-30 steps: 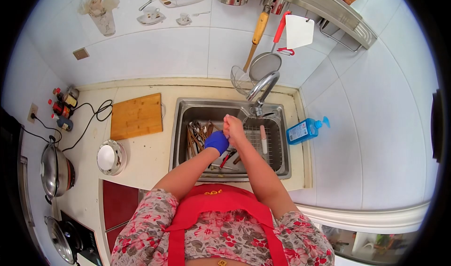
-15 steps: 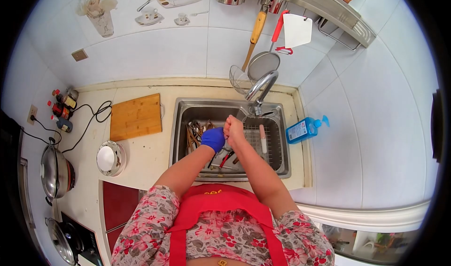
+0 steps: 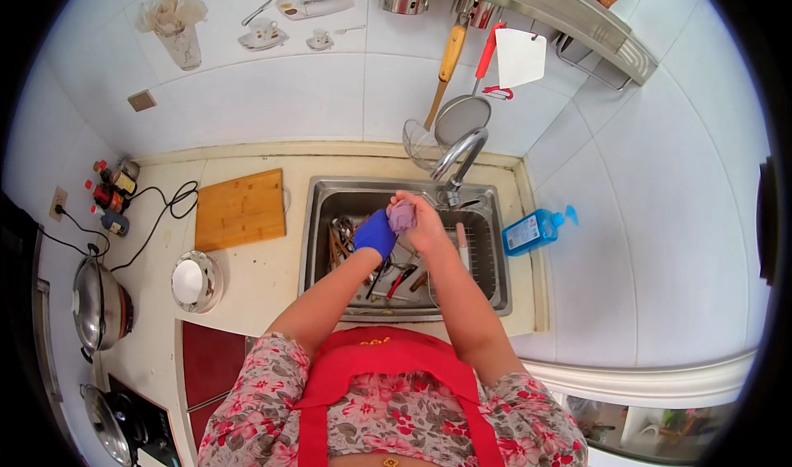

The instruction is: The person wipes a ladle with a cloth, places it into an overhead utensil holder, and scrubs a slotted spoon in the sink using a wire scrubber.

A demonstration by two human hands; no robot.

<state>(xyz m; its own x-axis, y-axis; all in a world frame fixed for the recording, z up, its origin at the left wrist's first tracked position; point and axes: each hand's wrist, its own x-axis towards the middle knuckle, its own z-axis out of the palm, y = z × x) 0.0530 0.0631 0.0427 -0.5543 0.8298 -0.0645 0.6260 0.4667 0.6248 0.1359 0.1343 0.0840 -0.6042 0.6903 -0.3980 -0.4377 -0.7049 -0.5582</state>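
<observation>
My left hand (image 3: 376, 234), in a blue rubber glove, is closed above the middle of the sink (image 3: 400, 311); its fingertips and anything in them are hidden. My bare right hand (image 3: 425, 224) meets it and is curled around a crumpled lavender cloth (image 3: 402, 216), which presses against the glove. Under my hands, the sink holds metal spoons and wooden chopsticks (image 3: 338, 234) on the left. A red-handled utensil (image 3: 400, 280) lies near the front. On the right is a wire rack (image 3: 481, 257) with a white utensil with a pinkish end (image 3: 463, 248) on it.
A chrome faucet (image 3: 467, 153) arches over the sink's back edge. Right of the sink stands a blue soap bottle (image 3: 530, 231). To the left are a wooden cutting board (image 3: 239, 209) and stacked bowls (image 3: 196, 281). A strainer (image 3: 462, 120) hangs from the rail.
My right hand has turned and opened a little, bringing the lavender cloth into view. My left hand has shifted slightly beside it.
</observation>
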